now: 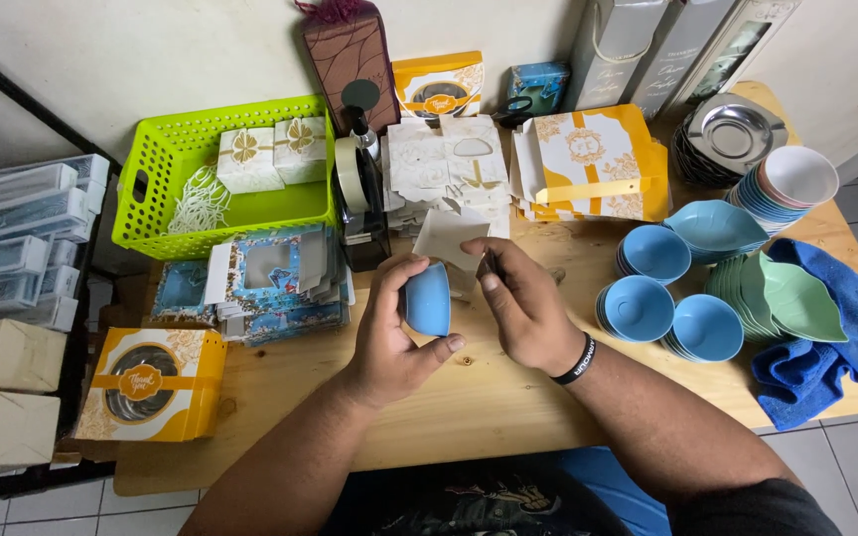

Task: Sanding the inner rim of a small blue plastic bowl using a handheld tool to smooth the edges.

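My left hand (389,333) grips a small blue bowl (429,298), tilted on its side above the wooden table (489,397). Beside it, my right hand (523,303) pinches the edge of a flat white card box blank (444,236) that sticks up behind the bowl. A black wristband sits on my right wrist. Just behind my hands lies a stack of white folded box blanks (444,164) next to a black tape dispenser (359,199).
A lime green basket (166,149) holds two white gift boxes and string at the back left. Blue patterned boxes (275,283) and an orange-white box (151,382) lie left. Stacks of blue bowls (657,298), green leaf dishes (796,298), a blue cloth (826,367) and metal plates (732,134) fill the right.
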